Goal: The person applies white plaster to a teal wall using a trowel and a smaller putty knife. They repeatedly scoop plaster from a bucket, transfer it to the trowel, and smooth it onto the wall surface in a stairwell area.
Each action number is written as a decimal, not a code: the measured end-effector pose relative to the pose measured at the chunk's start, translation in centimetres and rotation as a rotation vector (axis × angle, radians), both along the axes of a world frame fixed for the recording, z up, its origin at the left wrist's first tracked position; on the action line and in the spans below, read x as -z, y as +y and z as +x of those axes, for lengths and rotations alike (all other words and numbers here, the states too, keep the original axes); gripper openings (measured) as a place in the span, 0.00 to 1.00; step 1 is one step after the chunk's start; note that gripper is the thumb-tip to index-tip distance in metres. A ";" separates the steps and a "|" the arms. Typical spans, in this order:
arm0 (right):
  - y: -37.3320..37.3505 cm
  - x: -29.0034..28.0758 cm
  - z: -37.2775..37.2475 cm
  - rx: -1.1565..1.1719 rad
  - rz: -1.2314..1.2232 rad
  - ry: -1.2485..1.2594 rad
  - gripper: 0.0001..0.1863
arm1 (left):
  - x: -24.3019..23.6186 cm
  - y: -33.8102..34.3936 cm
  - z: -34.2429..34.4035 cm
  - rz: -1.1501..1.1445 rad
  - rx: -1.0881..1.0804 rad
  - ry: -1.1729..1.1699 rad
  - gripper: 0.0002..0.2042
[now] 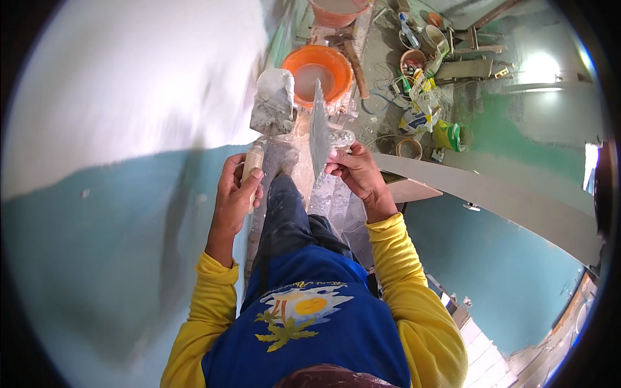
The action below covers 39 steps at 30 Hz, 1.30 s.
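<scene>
My left hand [238, 189] is closed around the pale wooden handle of a scraper [272, 103], whose wide blade carries white plaster and points away from me, near the painted wall. My right hand [354, 169] grips a metal trowel [319, 129], its flat plate turned almost edge-on and its worn handle at the right of the plate. The two tools are held apart. Just beyond them an orange basin [339, 77] with milky liquid sits on a narrow plank [301, 145], on which my legs also rest.
A second pinkish basin [336, 16] and a wooden-handled tool [356, 68] lie farther along the plank. Below right are buckets [414, 61], bags [420, 119] and hoses [378, 103]. The white-and-blue wall [110, 200] rises at my left; a pale ledge [511, 204] curves across the right.
</scene>
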State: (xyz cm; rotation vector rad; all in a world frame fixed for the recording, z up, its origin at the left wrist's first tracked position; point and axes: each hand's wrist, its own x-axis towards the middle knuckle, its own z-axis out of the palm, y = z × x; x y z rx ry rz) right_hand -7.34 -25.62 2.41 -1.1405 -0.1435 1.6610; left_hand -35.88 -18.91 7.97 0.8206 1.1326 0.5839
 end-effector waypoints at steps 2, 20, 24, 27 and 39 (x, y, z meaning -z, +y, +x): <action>-1.3 0.3 -1.8 0.028 0.011 -0.035 0.11 | -1.1 -2.3 -1.5 0.020 -0.030 0.009 0.19; -19.6 -5.6 -15.1 0.138 0.377 -0.138 0.18 | -15.7 -26.2 -20.7 0.349 0.033 0.094 0.25; -24.1 -8.0 -18.4 0.078 0.490 -0.229 0.20 | -22.2 -36.4 -26.3 0.211 -0.028 0.049 0.28; -25.5 -9.9 -21.8 -0.065 0.609 -0.144 0.10 | -25.3 -44.0 -29.3 0.463 -0.022 0.168 0.28; -25.0 -22.1 -29.0 -1.084 0.588 0.203 0.26 | -33.3 -74.0 -15.1 0.777 -1.104 0.294 0.29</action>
